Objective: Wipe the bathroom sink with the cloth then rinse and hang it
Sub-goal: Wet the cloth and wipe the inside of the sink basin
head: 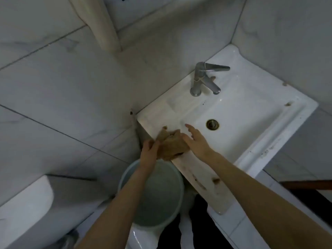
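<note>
Holding cloth [172, 148] on sink [251, 114], bucket [167, 177] below, maybe filled

cloth [173, 146] part-hidden (under left hand [149, 152]), fixture [27, 203] cropped

The basin [242, 123] lay open beside my right hand [195, 142], and only the drain [212, 124] broke its floor. The tap [204, 79] stood on the back rim with its spout over the basin, which made that side narrow. Tiled walls [71, 78] touched the sink on two sides. The cloth [172, 146] covered the rim between my hands. Below my left hand [149, 151], a bucket [161, 203] stood just beside the sink.
</note>
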`<action>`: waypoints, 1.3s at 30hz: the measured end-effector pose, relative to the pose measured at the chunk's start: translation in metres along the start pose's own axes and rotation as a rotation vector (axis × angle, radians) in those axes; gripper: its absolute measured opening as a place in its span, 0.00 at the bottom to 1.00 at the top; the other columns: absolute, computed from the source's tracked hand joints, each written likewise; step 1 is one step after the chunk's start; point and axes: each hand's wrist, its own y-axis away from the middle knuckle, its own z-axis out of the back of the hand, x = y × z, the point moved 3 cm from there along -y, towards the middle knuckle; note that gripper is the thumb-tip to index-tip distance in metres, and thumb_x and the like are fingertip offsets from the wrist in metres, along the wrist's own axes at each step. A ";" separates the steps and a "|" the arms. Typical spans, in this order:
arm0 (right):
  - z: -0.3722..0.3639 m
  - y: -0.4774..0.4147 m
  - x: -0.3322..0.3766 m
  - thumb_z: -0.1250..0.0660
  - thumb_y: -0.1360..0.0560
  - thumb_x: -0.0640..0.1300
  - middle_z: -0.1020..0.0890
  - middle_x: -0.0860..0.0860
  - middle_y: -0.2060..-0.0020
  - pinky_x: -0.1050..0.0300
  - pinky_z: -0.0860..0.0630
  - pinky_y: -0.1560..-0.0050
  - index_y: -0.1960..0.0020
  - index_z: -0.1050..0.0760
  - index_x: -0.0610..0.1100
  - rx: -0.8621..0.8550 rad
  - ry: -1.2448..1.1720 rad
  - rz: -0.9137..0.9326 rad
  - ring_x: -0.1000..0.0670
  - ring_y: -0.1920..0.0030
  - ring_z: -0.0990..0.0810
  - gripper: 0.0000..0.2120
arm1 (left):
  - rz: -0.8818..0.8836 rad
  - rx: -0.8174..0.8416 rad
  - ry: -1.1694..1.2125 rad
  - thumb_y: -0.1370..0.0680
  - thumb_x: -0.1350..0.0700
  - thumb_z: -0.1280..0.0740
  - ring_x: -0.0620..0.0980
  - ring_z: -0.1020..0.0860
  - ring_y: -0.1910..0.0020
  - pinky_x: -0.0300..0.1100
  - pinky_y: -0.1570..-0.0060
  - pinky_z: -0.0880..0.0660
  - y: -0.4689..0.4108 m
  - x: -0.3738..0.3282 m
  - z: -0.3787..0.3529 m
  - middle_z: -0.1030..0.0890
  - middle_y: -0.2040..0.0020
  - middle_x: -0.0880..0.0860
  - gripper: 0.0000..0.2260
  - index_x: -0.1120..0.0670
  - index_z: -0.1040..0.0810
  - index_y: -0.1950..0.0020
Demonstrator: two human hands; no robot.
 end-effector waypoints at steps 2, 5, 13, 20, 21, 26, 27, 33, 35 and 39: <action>-0.008 -0.008 -0.001 0.41 0.20 0.55 0.38 0.45 0.26 0.52 0.35 0.32 0.22 0.45 0.51 0.114 0.040 -0.050 0.43 0.28 0.36 0.29 | 0.032 -0.034 -0.016 0.19 0.56 0.40 0.49 0.28 0.46 0.36 0.51 0.35 -0.001 -0.003 -0.006 0.25 0.37 0.58 0.18 0.60 0.32 0.31; -0.023 -0.015 -0.010 0.36 0.23 0.58 0.34 0.43 0.30 0.53 0.32 0.36 0.23 0.46 0.52 0.242 0.190 -0.074 0.40 0.31 0.32 0.34 | 0.063 -0.087 0.010 0.19 0.56 0.40 0.52 0.26 0.41 0.36 0.48 0.34 -0.001 0.000 -0.014 0.25 0.34 0.58 0.18 0.59 0.32 0.29; -0.016 -0.020 -0.012 0.28 0.28 0.48 0.20 0.50 0.53 0.66 0.25 0.62 0.43 0.25 0.42 0.190 0.069 -0.022 0.50 0.53 0.21 0.16 | 0.131 -0.163 0.102 0.18 0.55 0.41 0.52 0.28 0.37 0.35 0.43 0.35 0.003 0.002 -0.021 0.27 0.33 0.57 0.19 0.58 0.33 0.28; 0.022 0.011 0.012 0.28 0.27 0.47 0.19 0.52 0.56 0.67 0.23 0.62 0.50 0.23 0.47 0.098 -0.146 0.013 0.57 0.56 0.20 0.08 | 0.032 -0.221 0.037 0.19 0.56 0.42 0.51 0.25 0.48 0.40 0.50 0.32 0.042 -0.017 -0.007 0.21 0.47 0.54 0.10 0.56 0.23 0.44; 0.031 0.019 0.017 0.28 0.27 0.47 0.18 0.53 0.55 0.65 0.21 0.58 0.50 0.23 0.50 0.088 -0.163 0.035 0.58 0.55 0.20 0.08 | -0.019 -0.238 -0.024 0.19 0.56 0.42 0.49 0.25 0.48 0.37 0.52 0.34 0.053 -0.021 -0.003 0.21 0.48 0.52 0.11 0.56 0.23 0.43; 0.080 0.078 0.028 0.27 0.27 0.48 0.17 0.52 0.49 0.54 0.20 0.46 0.45 0.21 0.51 0.056 -0.294 0.091 0.52 0.47 0.18 0.11 | -0.199 -0.259 -0.049 0.19 0.54 0.41 0.44 0.23 0.48 0.35 0.50 0.31 0.121 -0.031 0.007 0.20 0.47 0.48 0.12 0.54 0.23 0.39; 0.089 0.093 0.029 0.27 0.27 0.48 0.17 0.52 0.48 0.54 0.20 0.46 0.45 0.21 0.51 0.035 -0.313 0.097 0.52 0.47 0.18 0.12 | -0.218 -0.255 -0.031 0.19 0.54 0.41 0.43 0.23 0.48 0.32 0.52 0.31 0.137 -0.028 0.007 0.20 0.47 0.47 0.11 0.52 0.23 0.40; 0.120 0.195 -0.013 0.28 0.27 0.47 0.16 0.52 0.48 0.50 0.20 0.47 0.43 0.20 0.50 -0.119 -0.375 0.054 0.50 0.47 0.17 0.12 | -0.166 -0.167 -0.041 0.19 0.54 0.39 0.43 0.22 0.51 0.38 0.51 0.29 0.211 0.048 -0.011 0.19 0.49 0.47 0.07 0.47 0.23 0.44; 0.123 0.233 -0.040 0.29 0.26 0.47 0.16 0.49 0.46 0.48 0.20 0.45 0.40 0.21 0.47 -0.168 -0.375 0.011 0.48 0.45 0.18 0.15 | -0.097 -0.094 -0.142 0.20 0.54 0.38 0.46 0.23 0.51 0.37 0.51 0.31 0.233 0.092 -0.021 0.20 0.47 0.49 0.10 0.52 0.23 0.41; 0.121 0.307 -0.096 0.32 0.24 0.44 0.16 0.47 0.49 0.51 0.20 0.50 0.42 0.21 0.43 -0.248 -0.359 -0.104 0.47 0.48 0.17 0.11 | 0.030 0.072 -0.279 0.20 0.56 0.37 0.48 0.22 0.50 0.37 0.54 0.32 0.282 0.175 -0.025 0.20 0.50 0.49 0.06 0.49 0.23 0.45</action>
